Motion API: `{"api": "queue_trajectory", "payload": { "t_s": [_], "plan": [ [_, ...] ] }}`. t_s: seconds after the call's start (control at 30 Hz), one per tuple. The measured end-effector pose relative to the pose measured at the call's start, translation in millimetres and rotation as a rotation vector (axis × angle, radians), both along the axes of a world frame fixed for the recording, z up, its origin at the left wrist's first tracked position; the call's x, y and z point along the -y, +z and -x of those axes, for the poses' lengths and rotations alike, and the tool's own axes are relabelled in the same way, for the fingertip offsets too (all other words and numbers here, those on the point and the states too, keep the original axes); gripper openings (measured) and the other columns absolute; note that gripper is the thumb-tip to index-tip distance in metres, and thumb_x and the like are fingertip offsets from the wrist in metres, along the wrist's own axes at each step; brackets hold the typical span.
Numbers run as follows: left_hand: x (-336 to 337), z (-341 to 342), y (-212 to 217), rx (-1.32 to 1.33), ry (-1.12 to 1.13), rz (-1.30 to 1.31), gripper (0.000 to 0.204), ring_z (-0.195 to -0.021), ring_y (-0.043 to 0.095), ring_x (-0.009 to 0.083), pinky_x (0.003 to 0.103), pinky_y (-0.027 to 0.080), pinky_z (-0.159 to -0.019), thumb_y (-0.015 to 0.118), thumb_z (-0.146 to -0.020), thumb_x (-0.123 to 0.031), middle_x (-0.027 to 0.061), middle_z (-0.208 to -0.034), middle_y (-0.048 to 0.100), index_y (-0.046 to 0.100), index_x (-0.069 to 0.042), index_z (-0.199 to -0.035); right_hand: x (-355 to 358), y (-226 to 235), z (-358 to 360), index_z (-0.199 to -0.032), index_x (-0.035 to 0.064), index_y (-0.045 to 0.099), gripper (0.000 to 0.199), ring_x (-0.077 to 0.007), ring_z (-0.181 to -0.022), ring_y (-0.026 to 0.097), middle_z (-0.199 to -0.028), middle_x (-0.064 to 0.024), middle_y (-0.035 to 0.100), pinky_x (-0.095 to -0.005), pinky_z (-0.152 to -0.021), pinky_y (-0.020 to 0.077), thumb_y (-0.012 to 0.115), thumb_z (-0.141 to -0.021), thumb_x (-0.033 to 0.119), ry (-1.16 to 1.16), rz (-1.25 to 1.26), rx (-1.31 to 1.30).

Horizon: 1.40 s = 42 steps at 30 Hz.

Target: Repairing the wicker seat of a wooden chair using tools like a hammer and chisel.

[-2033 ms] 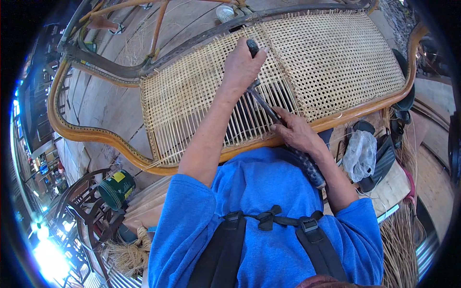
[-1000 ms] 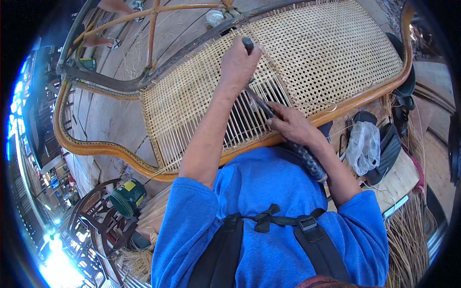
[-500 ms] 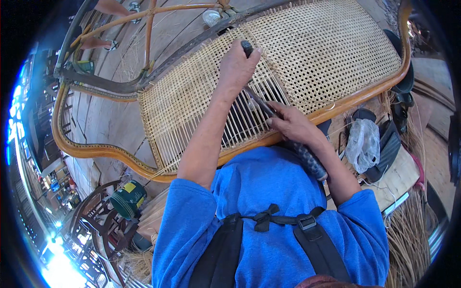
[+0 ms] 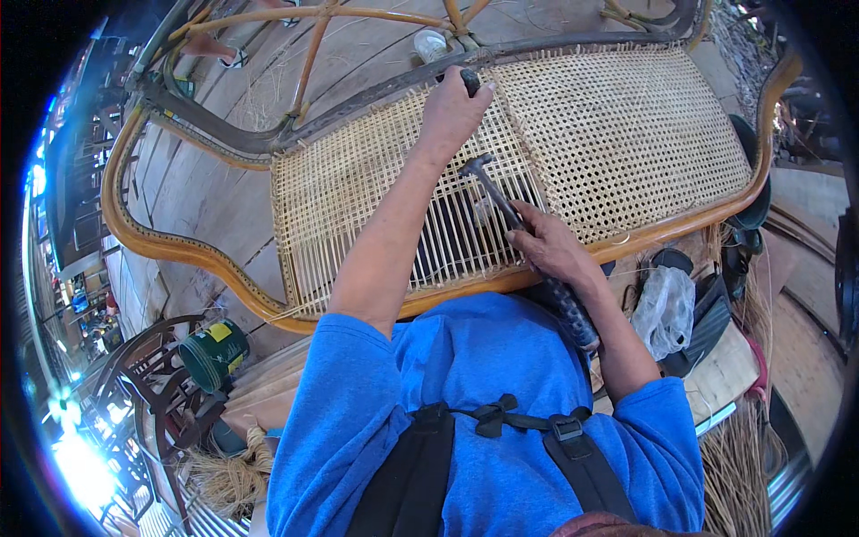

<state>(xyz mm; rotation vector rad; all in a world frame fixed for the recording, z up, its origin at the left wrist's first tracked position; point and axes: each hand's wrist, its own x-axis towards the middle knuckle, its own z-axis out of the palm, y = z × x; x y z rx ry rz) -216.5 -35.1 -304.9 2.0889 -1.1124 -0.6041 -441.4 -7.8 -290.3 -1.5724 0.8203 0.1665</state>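
A rattan bench frame (image 4: 170,242) with a woven cane seat (image 4: 617,134) lies in front of me. My left hand (image 4: 452,112) is closed around a dark-handled tool (image 4: 469,80) stood on the far edge of the weave, near the grey back rail. My right hand (image 4: 546,246) grips a hammer (image 4: 501,201) by its dark handle, its metal head raised just above the half-woven strands below the left hand.
A green tin can (image 4: 213,353) and dark wooden chairs (image 4: 148,394) stand at lower left. A clear plastic bag (image 4: 667,309) and dark items lie on a board at right. Loose cane strands (image 4: 743,456) pile at lower right. A white cup (image 4: 432,43) sits beyond the bench.
The hammer head has risen slightly and swung toward the left hand's tool. The left hand stays on the far rail edge; the view has shifted a little.
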Motion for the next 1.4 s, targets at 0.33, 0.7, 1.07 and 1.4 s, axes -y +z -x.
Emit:
{"api": "queue_trajectory", "payload": {
  "t_s": [0.33,0.7,1.07,1.4],
  "plan": [
    [3.7,-4.0,-15.2,-0.038,-0.018,-0.041,0.047,-0.081,0.06,0.0414,0.046,0.046,-0.073,0.06,-0.08,-0.039,0.0253,-0.081,0.061,0.049,0.003,-0.096,1.1,-7.2,-12.0,-0.124,0.0012,0.045,0.047,-0.0285,-0.077,0.059,-0.08,-0.0194,0.06,-0.0372,-0.072,0.0459,0.053,-0.083,0.023,0.011,0.031,0.003],
    [23.7,-1.9,-4.0,0.012,-0.042,-0.034,0.049,-0.084,0.06,0.0404,0.045,0.045,-0.075,0.06,-0.079,-0.038,0.0264,-0.085,0.061,0.049,0.005,-0.098,4.7,-13.9,-12.3,-0.122,0.0022,0.048,0.043,-0.0116,-0.059,0.047,-0.065,-0.004,0.051,-0.0286,-0.056,0.0411,0.054,-0.085,0.023,0.044,0.032,0.072],
    [33.4,-2.7,-14.7,-0.012,0.023,0.009,0.044,-0.085,0.06,0.0399,0.044,0.046,-0.077,0.06,-0.079,-0.035,0.0248,-0.085,0.062,0.049,0.003,-0.1,15.4,-15.4,-0.3,-0.125,-0.0005,0.045,0.048,-0.0118,-0.054,0.047,-0.061,-0.0033,0.049,-0.0284,-0.053,0.041,0.057,-0.083,0.02,-0.019,0.009,0.049],
    [34.3,-2.7,-14.8,0.102,0.022,-0.003,0.049,-0.084,0.059,0.0408,0.043,0.045,-0.076,0.059,-0.079,-0.041,0.0249,-0.085,0.061,0.05,0.003,-0.1,23.1,-21.1,-14.2,-0.123,0.0,0.046,0.048,-0.0272,-0.069,0.059,-0.072,-0.0196,0.059,-0.0379,-0.066,0.0463,0.053,-0.081,0.022,-0.012,0.026,0.035]
  ]
}}
